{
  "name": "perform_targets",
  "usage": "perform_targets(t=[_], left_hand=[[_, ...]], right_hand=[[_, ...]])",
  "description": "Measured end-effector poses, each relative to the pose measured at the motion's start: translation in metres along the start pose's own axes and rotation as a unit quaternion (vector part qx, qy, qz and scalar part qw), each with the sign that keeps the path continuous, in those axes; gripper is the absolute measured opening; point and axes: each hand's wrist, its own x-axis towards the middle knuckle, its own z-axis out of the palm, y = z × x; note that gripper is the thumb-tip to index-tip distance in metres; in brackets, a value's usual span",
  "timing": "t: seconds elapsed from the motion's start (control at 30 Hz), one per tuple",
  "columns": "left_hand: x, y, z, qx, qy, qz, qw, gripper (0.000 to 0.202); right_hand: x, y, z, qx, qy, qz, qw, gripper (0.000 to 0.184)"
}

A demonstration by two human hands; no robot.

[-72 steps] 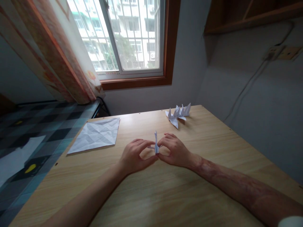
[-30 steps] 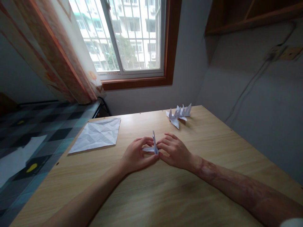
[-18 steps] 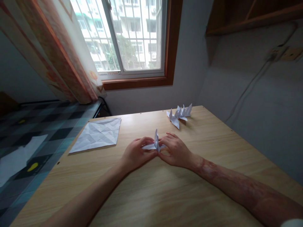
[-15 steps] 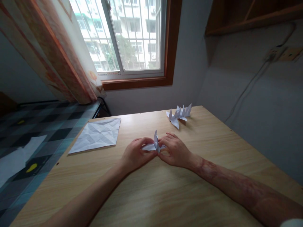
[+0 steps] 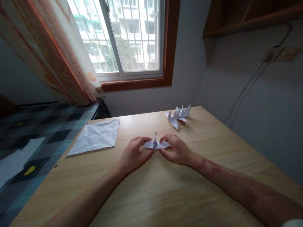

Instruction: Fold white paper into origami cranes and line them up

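Observation:
A white origami crane (image 5: 155, 144) is held between my two hands just above or on the wooden table, its narrow middle part pointing up and a wing spread out to each side. My left hand (image 5: 136, 152) pinches the left wing close to the body, thumb below and fingers above. On the other side my right hand (image 5: 176, 148) grips the right wing, whose pale tip shows between thumb and fingers. Farther back stand several finished white paper cranes (image 5: 178, 115), clustered together.
A creased white paper sheet (image 5: 96, 136) lies flat on the table's left side. Left of the wooden table (image 5: 151, 192) is a checked bed (image 5: 14, 126) with loose white paper (image 5: 21, 157). A window (image 5: 132, 41) is behind, and a shelf (image 5: 255, 19) hangs upper right.
The right wing has come down flatter and shows more between my right fingers. The crane's upright part looks narrower, seen more edge-on. The view has shifted slightly.

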Motion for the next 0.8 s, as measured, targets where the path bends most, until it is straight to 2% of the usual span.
perform_targets(t=[0.3,0.47,0.63,0.73,0.8], left_hand=[[0.000,-0.001,-0.003,0.064,0.038,0.017,0.997,0.043],[0.001,0.002,-0.003,0.072,0.071,0.009,0.995,0.042],[0.001,0.009,-0.006,0.051,0.093,0.004,0.994,0.034],[0.001,0.013,-0.007,0.049,0.098,0.006,0.994,0.022],[0.000,0.015,-0.007,0.057,0.082,0.008,0.995,0.018]], right_hand=[[0.003,0.007,0.005,-0.068,0.052,0.049,0.995,0.023],[0.002,0.002,0.002,-0.065,0.043,0.056,0.995,0.033],[0.001,-0.002,-0.001,-0.016,0.039,0.060,0.997,0.023],[0.001,0.001,-0.002,0.043,0.056,0.095,0.993,0.026],[0.001,0.005,0.000,0.102,0.077,0.125,0.984,0.023]])
